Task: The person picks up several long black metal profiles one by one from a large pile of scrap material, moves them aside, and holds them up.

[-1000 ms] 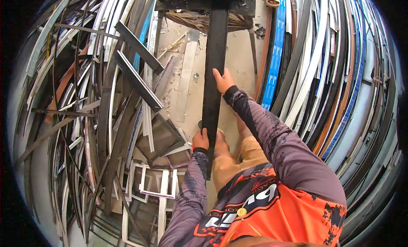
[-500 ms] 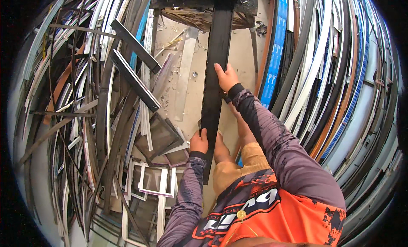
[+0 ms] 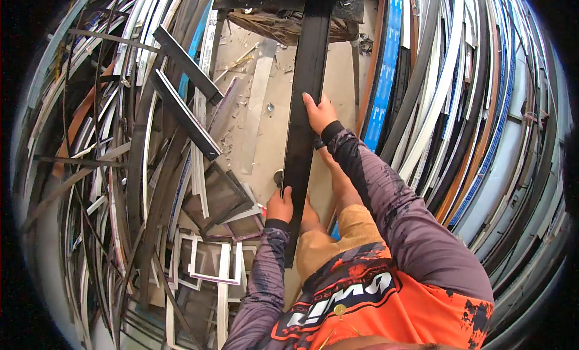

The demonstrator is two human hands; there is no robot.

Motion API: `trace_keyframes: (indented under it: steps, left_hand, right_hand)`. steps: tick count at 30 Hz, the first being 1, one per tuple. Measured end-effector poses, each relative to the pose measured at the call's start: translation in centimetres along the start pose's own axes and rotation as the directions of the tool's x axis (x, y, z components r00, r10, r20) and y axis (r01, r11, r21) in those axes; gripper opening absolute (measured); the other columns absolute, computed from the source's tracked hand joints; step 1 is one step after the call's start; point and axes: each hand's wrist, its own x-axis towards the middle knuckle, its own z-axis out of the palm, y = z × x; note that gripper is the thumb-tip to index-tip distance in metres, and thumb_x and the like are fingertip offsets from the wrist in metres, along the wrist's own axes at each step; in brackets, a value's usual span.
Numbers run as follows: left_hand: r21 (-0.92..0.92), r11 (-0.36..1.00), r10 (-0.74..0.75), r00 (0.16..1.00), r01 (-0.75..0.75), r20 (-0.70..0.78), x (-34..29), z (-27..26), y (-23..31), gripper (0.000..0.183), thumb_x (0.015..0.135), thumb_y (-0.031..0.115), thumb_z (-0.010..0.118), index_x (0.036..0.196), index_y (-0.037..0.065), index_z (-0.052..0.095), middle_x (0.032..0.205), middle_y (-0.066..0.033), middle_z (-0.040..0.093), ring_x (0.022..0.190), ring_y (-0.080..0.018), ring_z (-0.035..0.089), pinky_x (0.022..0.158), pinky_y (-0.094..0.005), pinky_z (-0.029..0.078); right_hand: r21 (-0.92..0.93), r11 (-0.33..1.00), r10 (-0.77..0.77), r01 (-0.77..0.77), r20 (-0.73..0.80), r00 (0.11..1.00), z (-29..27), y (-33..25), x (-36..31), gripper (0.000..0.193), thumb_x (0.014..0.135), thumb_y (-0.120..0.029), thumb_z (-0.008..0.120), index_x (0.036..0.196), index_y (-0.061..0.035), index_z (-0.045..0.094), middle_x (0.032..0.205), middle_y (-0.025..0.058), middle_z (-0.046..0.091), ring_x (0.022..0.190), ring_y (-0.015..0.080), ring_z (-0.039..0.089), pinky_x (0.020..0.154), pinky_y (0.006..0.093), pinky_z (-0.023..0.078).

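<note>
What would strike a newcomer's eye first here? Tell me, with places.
A long black bar runs down the middle, held by the right hand and, nearer the body, the left hand. Long strips crowd both sides, a bright blue strip standing out at right. White frames lie lower left.

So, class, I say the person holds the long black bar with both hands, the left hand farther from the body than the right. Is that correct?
No, that's swapped: the head view shows the right hand farther from the body and the left hand nearer. Both hold the long black bar.
</note>
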Motion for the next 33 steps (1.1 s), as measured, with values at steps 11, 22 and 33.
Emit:
trace_keyframes:
  steps: [11,22,33]
  left_hand:
    - [0.030,1.000,-0.007,1.000,0.007,0.018,-0.8,-1.4,1.2,0.054,0.095,0.050,0.046,0.094,-0.002,0.062,0.087,-0.0299,0.063,0.089,-0.0488,0.059,0.076,-0.0530,0.047]
    - [0.047,0.999,0.003,0.999,-0.005,0.043,0.0,-1.8,0.4,0.055,0.096,0.051,0.044,0.092,-0.002,0.062,0.090,-0.0284,0.063,0.089,-0.0483,0.059,0.076,-0.0525,0.047]
    - [0.063,0.997,0.034,0.999,-0.035,0.023,0.4,-1.5,0.6,0.051,0.097,0.047,0.045,0.091,-0.002,0.061,0.082,-0.0288,0.062,0.083,-0.0480,0.060,0.070,-0.0514,0.047]
  right_hand:
    - [0.142,0.989,0.043,-0.045,0.023,0.999,-0.6,-2.8,-0.6,0.046,0.092,-0.037,0.061,0.110,0.0044,0.057,0.102,0.0200,0.067,0.094,0.0293,0.065,0.083,0.0372,0.050]
    - [-0.262,0.965,-0.078,0.017,-0.223,0.972,-1.3,-2.5,3.7,0.084,0.081,-0.053,0.067,0.129,0.0112,0.041,0.127,0.0298,0.049,0.118,0.0419,0.049,0.098,0.0451,0.041]
    - [-0.887,0.443,-0.134,0.129,0.077,0.988,-5.9,-21.8,14.6,0.102,0.082,-0.067,0.051,0.151,-0.0013,0.015,0.159,0.0145,0.011,0.147,0.0276,0.008,0.117,0.0472,0.012]
